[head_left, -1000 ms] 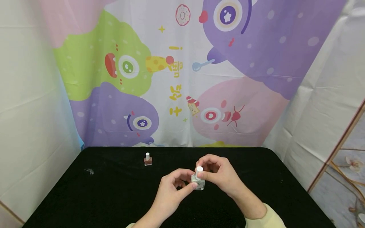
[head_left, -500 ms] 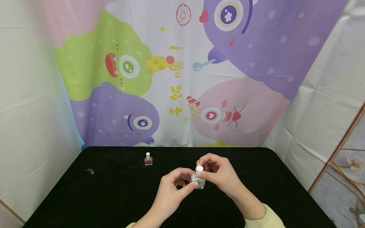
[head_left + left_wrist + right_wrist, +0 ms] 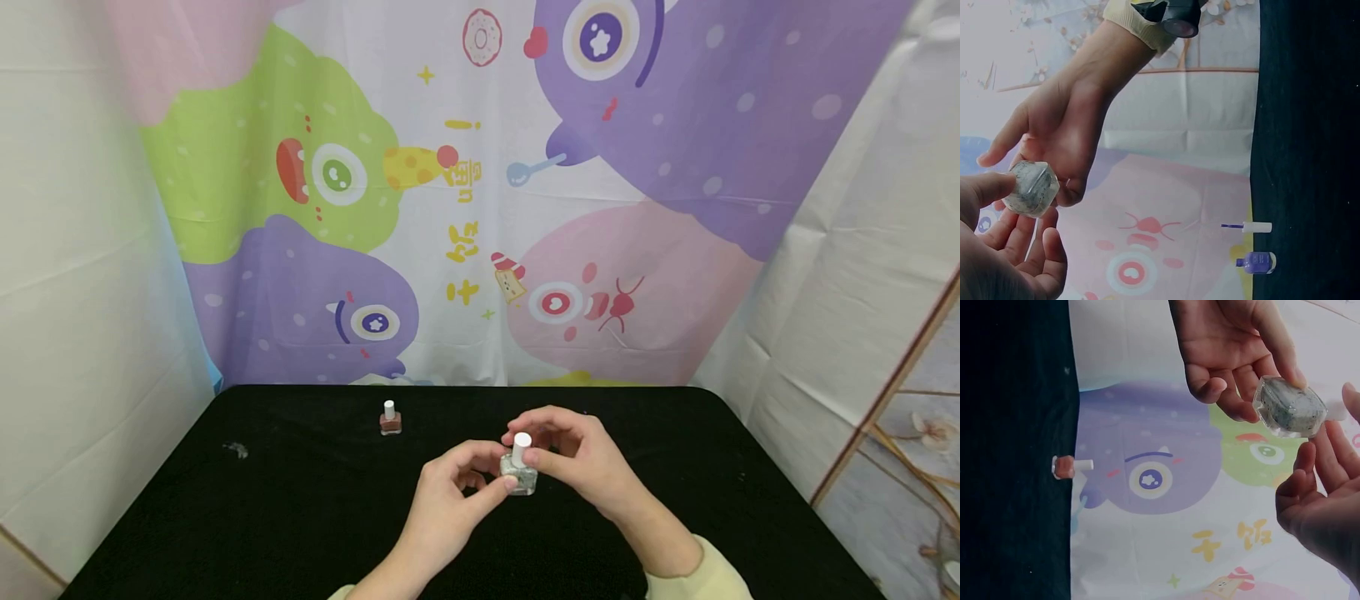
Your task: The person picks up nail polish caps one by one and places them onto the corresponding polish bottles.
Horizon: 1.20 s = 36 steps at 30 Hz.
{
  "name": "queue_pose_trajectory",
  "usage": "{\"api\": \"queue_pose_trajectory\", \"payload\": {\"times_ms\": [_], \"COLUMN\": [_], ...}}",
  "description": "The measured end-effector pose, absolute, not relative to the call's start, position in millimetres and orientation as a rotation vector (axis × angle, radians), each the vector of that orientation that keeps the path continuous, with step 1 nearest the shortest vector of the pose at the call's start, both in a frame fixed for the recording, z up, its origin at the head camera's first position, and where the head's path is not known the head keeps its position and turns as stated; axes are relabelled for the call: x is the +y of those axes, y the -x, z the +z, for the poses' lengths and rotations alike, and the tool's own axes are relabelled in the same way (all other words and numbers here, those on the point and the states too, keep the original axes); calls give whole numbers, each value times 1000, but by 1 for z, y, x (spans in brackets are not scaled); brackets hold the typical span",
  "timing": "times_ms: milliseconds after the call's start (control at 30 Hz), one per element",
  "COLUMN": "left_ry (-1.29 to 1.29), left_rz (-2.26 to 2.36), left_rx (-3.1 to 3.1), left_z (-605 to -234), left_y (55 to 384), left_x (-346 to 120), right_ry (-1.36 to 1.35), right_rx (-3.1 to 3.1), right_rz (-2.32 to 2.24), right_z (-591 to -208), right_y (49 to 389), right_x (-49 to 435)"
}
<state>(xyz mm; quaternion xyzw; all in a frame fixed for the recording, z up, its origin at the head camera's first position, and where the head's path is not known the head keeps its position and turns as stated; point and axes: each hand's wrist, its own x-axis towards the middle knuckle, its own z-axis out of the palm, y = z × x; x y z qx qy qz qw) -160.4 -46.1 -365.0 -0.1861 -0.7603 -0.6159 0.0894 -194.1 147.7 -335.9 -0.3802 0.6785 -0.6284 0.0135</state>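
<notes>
My left hand (image 3: 450, 496) pinches a small glass bottle of glittery silver nail polish (image 3: 521, 480) between thumb and fingers, above the black table. Its white cap (image 3: 522, 448) is on the bottle and points up in the head view. Around the cap, my right hand (image 3: 588, 458) has its fingers loosely spread, with the thumb beside it. The right wrist view shows a gap between the right thumb (image 3: 1352, 401) and the cap. From the left wrist, the clear bottle base (image 3: 1034, 189) shows under the left thumb.
A reddish-brown nail polish bottle (image 3: 390, 423) with a white cap stands at the back left of the black table (image 3: 300, 517). In the left wrist view, an uncapped purple polish bottle (image 3: 1260, 263) stands beside its brush cap (image 3: 1257, 227). A pale smudge (image 3: 237, 451) marks the left side.
The right fingers have loosened from the white cap and shifted a little leftward behind it. The left hand keeps hold of the silver polish bottle, which has moved slightly left and up.
</notes>
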Motion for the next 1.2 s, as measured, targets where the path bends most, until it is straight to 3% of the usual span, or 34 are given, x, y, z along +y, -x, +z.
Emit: {"api": "queue_pose_trajectory", "payload": {"times_ms": [400, 1200], "left_ry": [558, 579], "left_rz": [-1852, -1846], "left_rx": [-2269, -2246], "left_z": [-366, -365], "left_y": [160, 159], "left_x": [-47, -47], "right_ry": [1326, 1272], "right_rx": [1984, 2058], "right_rz": [-1889, -1860], "right_z": [-336, -334], "right_y": [196, 192], "right_x": [151, 150]}}
